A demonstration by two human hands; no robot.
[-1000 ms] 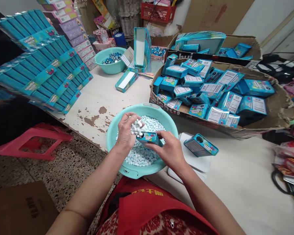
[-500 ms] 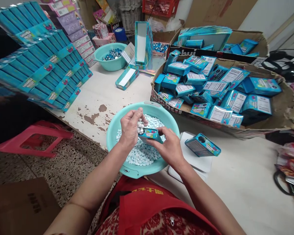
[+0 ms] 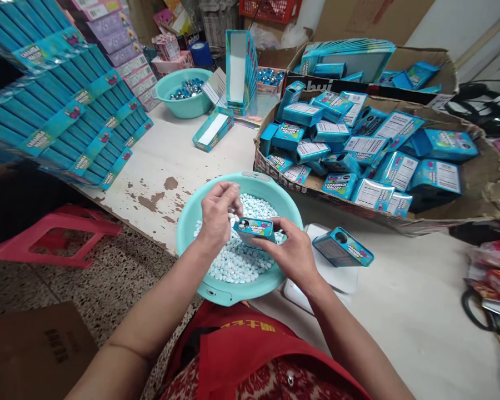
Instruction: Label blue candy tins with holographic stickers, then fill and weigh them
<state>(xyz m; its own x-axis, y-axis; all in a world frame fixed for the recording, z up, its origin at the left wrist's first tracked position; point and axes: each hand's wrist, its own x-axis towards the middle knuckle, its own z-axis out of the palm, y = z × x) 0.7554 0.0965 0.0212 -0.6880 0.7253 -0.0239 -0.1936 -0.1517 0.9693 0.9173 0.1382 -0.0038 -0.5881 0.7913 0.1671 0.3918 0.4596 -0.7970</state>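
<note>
My right hand (image 3: pixel 294 247) grips a blue candy tin (image 3: pixel 255 232) above the turquoise basin (image 3: pixel 187 216). White candies show in the round hole at the left end of the tin's top. Close to that hole, on its left, is my left hand (image 3: pixel 217 215) with fingers curled in. Whatever its fingers hold is hidden from me. Small white and pale-blue candies (image 3: pixel 237 264) lie loose in the basin below. To the right, a second blue tin (image 3: pixel 344 247) with an uncovered round hole stands on a white scale (image 3: pixel 316 230).
A torn cardboard box (image 3: pixel 479 189) heaped with blue tins is at the right. Stacked display trays (image 3: pixel 83 111) stand at the left. Behind are another basin (image 3: pixel 170 103) with shiny caps and an upright stack of blue trays (image 3: pixel 238 72). A red stool (image 3: pixel 83 239) is beside the table.
My left hand has drawn back left from the tin's hole, where it was dropping white candies. The hole is now in plain sight, with candies in it. My right hand still holds the tin.
</note>
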